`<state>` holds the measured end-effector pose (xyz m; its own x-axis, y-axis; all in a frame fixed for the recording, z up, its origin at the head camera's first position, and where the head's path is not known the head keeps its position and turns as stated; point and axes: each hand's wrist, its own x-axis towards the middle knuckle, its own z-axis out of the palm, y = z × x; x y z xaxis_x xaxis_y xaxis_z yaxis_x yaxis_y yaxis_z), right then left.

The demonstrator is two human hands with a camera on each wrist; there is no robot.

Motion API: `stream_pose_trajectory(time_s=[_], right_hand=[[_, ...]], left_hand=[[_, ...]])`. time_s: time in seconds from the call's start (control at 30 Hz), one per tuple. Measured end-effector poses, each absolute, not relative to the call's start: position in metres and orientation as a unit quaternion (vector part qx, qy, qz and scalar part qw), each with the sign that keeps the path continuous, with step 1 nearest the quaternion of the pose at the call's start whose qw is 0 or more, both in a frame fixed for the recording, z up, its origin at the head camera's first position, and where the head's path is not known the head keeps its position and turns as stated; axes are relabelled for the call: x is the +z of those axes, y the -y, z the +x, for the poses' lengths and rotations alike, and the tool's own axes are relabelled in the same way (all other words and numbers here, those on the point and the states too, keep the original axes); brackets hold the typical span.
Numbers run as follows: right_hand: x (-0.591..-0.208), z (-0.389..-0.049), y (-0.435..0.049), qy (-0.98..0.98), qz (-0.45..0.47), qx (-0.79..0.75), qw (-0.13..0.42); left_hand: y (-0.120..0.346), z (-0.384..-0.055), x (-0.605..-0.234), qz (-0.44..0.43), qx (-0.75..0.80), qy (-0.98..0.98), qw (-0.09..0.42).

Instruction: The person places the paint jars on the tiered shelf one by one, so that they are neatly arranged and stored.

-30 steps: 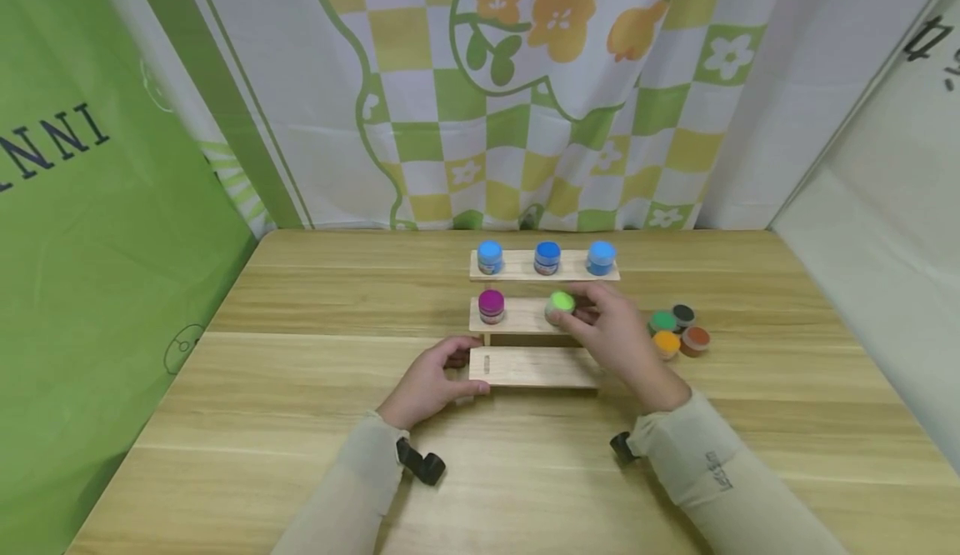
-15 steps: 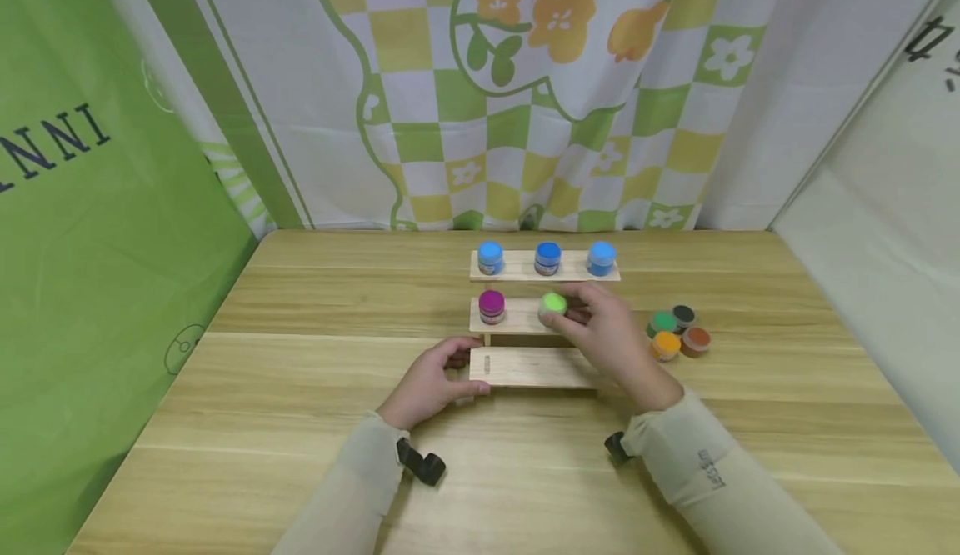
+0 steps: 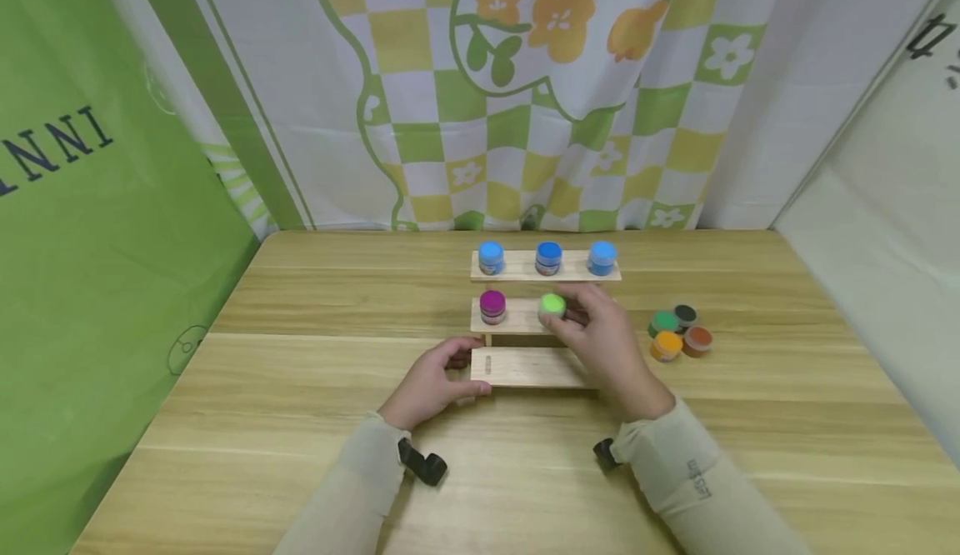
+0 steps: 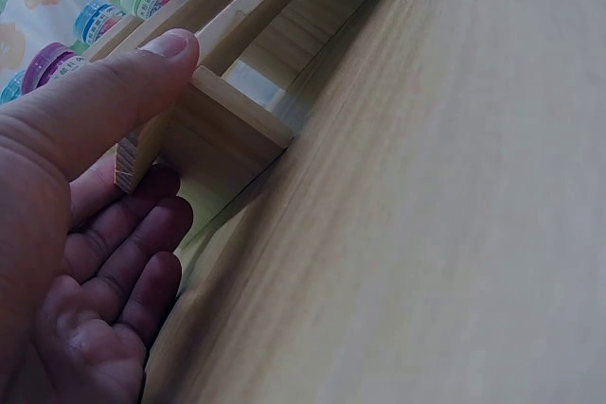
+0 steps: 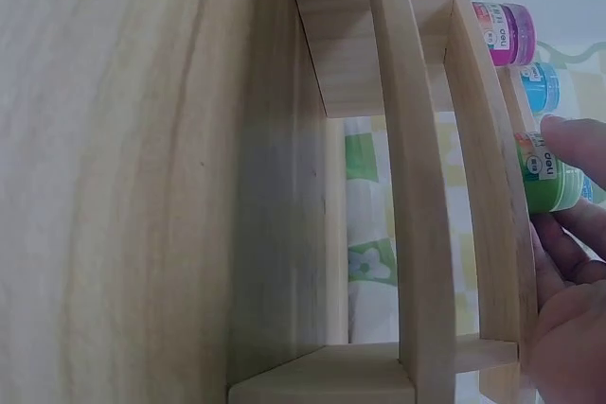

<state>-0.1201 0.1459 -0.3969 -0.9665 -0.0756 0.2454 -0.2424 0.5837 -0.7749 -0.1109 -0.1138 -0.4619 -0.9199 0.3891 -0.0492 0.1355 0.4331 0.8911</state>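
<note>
A wooden three-step display rack (image 3: 532, 369) stands on the table. My left hand (image 3: 426, 384) grips the left end of its lowest step, thumb on the front edge in the left wrist view. On the middle step, my right hand (image 3: 606, 342) pinches a small paint jar with a lime-green lid (image 3: 552, 306) between thumb and fingers. The jar's green side and label (image 5: 542, 163) show right at the step's edge in the right wrist view. A purple-lidded jar (image 3: 492, 307) sits at the left of that step.
Three blue-lidded jars (image 3: 548, 258) line the top step. Right of the rack, several more jars cluster on the table: green (image 3: 663, 323), black (image 3: 684, 315), orange (image 3: 666, 345) and reddish-brown (image 3: 697, 340). A patterned curtain (image 3: 540, 105) hangs behind the table.
My right hand has shifted the lime-green-lidded jar slightly left along the middle step, and its wrist has swung left. The left hand keeps its place on the rack.
</note>
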Motion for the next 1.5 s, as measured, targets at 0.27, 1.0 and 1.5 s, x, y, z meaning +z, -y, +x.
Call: stream_pose_trajectory(time_s=[0.27, 1.0, 1.5], right_hand=[[-0.401, -0.119, -0.146, 0.895, 0.1, 0.416, 0.123], [-0.406, -0.115, -0.147, 0.894, 0.104, 0.414, 0.134], [-0.385, -0.112, -0.197, 0.856, 0.118, 0.501, -0.042]], left_hand=[[0.113, -0.111, -0.464, 0.155, 0.509, -0.838, 0.124], [0.114, -0.111, -0.462, 0.151, 0.507, -0.839, 0.125], [0.113, -0.112, -0.465, 0.149, 0.508, -0.839, 0.125]])
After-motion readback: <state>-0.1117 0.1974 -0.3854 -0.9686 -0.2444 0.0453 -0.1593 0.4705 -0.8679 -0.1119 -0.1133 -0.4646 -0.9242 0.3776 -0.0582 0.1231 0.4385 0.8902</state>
